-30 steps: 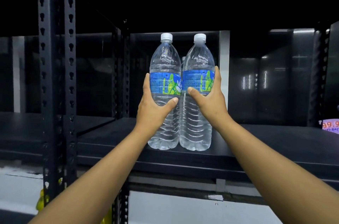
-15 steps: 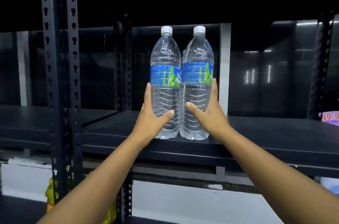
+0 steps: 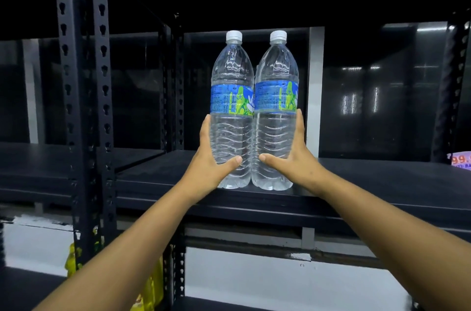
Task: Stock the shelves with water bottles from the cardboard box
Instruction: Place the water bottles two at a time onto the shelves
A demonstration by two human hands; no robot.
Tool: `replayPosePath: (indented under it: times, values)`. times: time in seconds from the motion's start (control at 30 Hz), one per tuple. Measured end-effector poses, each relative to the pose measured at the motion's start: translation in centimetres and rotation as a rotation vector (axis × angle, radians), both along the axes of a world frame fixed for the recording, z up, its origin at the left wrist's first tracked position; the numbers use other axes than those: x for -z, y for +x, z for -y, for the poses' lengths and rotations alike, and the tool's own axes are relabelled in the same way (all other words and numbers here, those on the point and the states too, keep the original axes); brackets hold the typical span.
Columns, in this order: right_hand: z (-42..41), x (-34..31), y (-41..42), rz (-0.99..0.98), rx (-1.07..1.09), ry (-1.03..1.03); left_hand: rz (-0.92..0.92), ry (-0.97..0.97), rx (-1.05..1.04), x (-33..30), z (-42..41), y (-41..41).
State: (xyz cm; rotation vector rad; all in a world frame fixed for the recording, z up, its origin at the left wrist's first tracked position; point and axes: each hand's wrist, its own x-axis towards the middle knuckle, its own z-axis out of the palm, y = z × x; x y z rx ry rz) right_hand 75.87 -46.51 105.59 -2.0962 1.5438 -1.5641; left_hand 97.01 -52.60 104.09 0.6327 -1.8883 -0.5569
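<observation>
Two bottles (image 3: 254, 112) upright – fingers hidden.

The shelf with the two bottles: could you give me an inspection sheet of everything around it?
Surface: black metal shelf, bottles standing at its front edge.
Job's things: two clear plastic water bottles with blue-green labels, left and right, upright, side by side; cardboard box not seen.
Clutter: yellow packets lower left.
Hands: left hand and right hand cup the bottles' lower halves.
Cables: nothing seen.
Surroundings: perforated black upright; pink price sign at right edge.
</observation>
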Motion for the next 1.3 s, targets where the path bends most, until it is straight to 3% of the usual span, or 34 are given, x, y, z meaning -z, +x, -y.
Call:
replayPosePath:
  times: [1.3]
  values:
    - [9.6,-0.3,-2.0,-0.049,-0.006,0.063,0.323,0.002,-0.003,-1.6,11.8,-0.7]
